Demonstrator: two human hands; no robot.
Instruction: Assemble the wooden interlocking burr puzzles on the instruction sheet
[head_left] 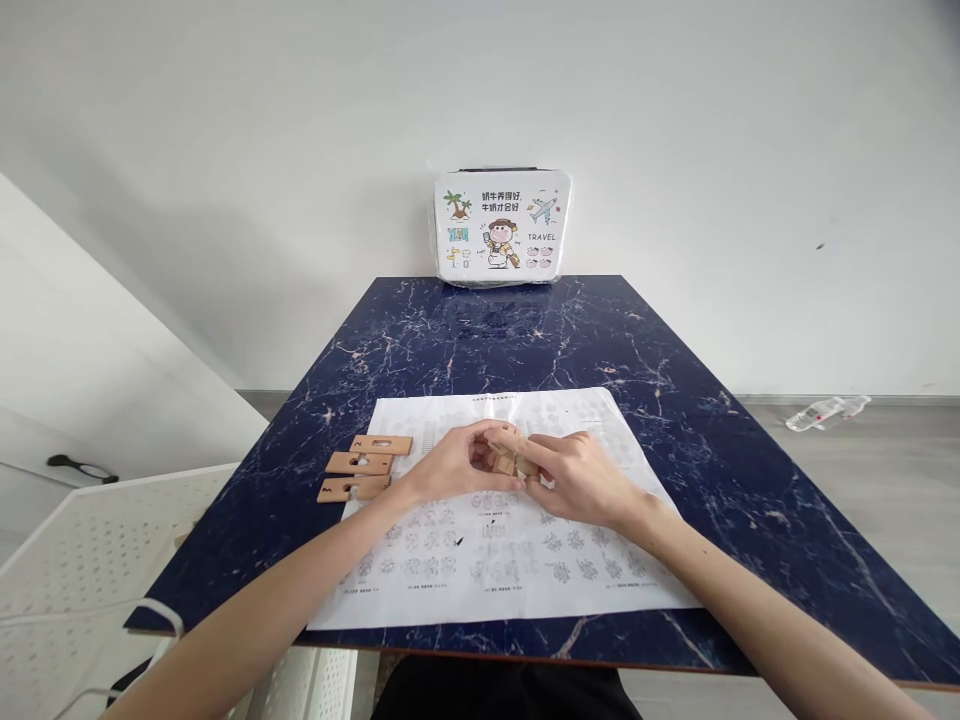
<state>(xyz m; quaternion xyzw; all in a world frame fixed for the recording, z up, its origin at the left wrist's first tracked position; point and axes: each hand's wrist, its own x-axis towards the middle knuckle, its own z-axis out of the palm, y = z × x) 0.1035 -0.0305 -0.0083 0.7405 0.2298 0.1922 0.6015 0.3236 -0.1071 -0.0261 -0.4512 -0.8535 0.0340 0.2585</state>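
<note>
Both my hands meet over a white printed sheet on the dark blue marble table. My left hand and my right hand have their fingers curled round a small cluster of wooden puzzle pieces held between them just above the paper. Three flat notched wooden pieces lie side by side on the table, just left of my left hand, partly on the sheet's edge.
A white cartoon-printed case stands against the wall at the table's far edge. A white perforated rack sits low at the left. A clear plastic bottle lies on the floor at the right.
</note>
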